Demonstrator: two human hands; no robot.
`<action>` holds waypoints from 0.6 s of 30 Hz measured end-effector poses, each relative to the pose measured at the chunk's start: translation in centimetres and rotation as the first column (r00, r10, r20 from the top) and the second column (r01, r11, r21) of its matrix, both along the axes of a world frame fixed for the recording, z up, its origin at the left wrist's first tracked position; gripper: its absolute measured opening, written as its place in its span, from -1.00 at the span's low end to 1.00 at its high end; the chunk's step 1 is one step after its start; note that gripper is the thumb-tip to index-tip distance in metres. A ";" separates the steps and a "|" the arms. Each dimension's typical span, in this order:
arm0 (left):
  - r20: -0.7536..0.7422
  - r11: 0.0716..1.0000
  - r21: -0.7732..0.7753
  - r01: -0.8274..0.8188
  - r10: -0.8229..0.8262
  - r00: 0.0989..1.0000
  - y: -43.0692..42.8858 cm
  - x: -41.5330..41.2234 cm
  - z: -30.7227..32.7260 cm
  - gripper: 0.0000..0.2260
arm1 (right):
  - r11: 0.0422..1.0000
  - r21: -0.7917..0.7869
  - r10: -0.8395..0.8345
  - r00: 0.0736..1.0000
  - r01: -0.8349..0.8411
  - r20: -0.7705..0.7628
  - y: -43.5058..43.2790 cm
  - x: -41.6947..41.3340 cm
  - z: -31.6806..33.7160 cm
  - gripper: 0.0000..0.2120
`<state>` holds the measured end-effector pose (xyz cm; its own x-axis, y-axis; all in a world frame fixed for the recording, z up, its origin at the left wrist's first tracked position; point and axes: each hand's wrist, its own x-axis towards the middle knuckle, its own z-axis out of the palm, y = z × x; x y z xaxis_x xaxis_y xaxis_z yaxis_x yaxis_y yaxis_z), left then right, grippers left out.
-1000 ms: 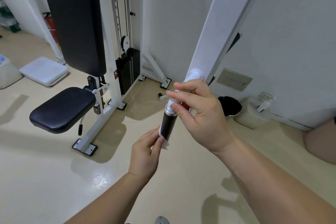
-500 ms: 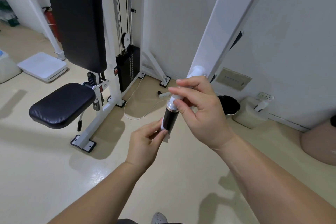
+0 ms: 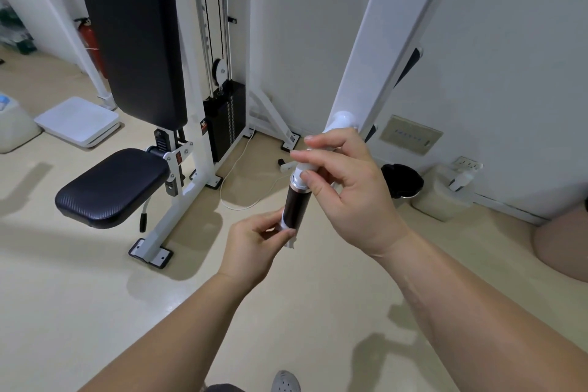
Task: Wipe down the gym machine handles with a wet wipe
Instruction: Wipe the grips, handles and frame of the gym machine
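Mid-wipe, apparently. At frame centre, below the white machine arm [image 3: 391, 41], steadies the white top of the handle [image 3: 297, 205] with right hand [image 3: 350, 197], fingers [image 3: 319, 154] curled round it; with left hand [image 3: 251, 245], pinches wet wipe [image 3: 282, 225] round the handle's black lower end. Next, likely: slide wipe upward, twisting.

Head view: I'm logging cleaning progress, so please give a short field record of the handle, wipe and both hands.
handle: black grip, slanting down from the white machine arm
wet wipe: white, wrapped round the handle's lower end
left hand: pinches the wet wipe against the handle
right hand: holds the handle's white upper end
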<state>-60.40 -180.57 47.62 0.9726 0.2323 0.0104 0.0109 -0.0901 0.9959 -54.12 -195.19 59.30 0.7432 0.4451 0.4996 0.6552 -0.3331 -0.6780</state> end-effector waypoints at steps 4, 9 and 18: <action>0.189 0.998 0.054 0.039 -0.048 0.981 0.3 0.8 3.5 -0.71 | 1.000 0.018 0.002 1.000 -0.002 -0.020 -0.3 0.0 -0.1 -0.73; 0.106 0.997 -0.007 0.073 -0.072 0.992 0.9 1.7 2.9 -0.74 | 1.000 0.012 0.021 1.000 -0.021 -0.011 -0.4 0.2 0.1 -0.73; -0.168 0.985 0.069 0.161 -0.147 0.975 0.3 1.2 -0.7 -0.87 | 0.997 0.063 0.035 0.999 -0.036 0.020 -0.8 0.3 -0.8 -0.75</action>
<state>-59.22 -180.28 46.89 0.9869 0.0846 -0.1375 0.1511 -0.1837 0.9713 -53.84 -196.04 58.47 0.7180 0.4378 0.5411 0.6784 -0.2663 -0.6848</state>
